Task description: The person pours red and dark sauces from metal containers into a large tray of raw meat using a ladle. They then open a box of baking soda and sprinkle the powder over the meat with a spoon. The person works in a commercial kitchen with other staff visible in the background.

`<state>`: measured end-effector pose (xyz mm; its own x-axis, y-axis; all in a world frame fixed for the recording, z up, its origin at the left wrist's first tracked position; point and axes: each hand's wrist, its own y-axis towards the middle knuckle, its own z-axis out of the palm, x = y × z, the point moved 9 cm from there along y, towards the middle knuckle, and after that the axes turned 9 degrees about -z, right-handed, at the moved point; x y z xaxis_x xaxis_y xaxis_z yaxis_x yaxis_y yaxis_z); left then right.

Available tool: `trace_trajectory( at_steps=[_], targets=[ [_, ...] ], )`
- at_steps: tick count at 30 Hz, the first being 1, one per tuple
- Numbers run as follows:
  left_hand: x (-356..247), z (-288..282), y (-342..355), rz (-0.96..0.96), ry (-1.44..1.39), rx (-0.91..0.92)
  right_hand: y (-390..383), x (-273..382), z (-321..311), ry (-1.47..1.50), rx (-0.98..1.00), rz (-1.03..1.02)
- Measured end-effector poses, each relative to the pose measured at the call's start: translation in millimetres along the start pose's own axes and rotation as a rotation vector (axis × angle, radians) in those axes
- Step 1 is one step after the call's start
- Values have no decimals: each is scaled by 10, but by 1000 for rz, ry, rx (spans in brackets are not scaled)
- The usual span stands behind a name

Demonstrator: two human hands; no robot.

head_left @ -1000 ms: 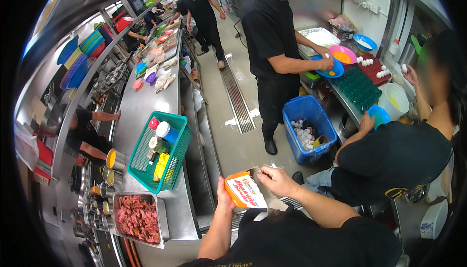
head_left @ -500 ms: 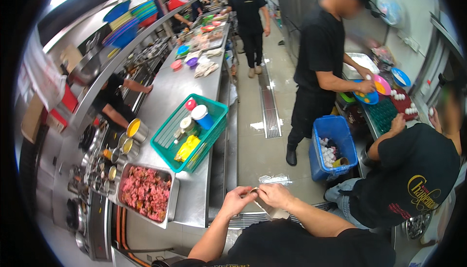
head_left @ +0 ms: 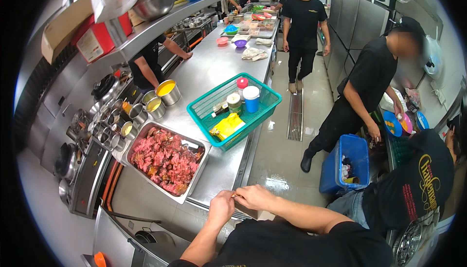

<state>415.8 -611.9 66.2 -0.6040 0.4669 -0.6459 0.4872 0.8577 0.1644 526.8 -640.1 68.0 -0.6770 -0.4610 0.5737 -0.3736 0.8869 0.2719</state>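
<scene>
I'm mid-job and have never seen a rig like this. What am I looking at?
No machine here: those are a person's bare hands. The view comes from a fisheye camera on their head, the left of a pair, looking down, so straight edges bend toward the rim.

On the steel counter sit a tray of raw meat and a green basket holding jars and a yellow packet.

The left hand and right hand meet at a carton, mostly hidden, so their exact grip is unclear. The other people nearby are separate.
</scene>
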Motion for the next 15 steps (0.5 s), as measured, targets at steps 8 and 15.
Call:
trace_trajectory(
  at_steps=[8, 15],
  targets=[
    [682, -714, -161, -153, -86, -171, 774, 358, 594, -41, 75, -79],
    [1492, -533, -156, -346, 13, -67, 1056, 288, 1025, -30, 13, 8]
  ],
)
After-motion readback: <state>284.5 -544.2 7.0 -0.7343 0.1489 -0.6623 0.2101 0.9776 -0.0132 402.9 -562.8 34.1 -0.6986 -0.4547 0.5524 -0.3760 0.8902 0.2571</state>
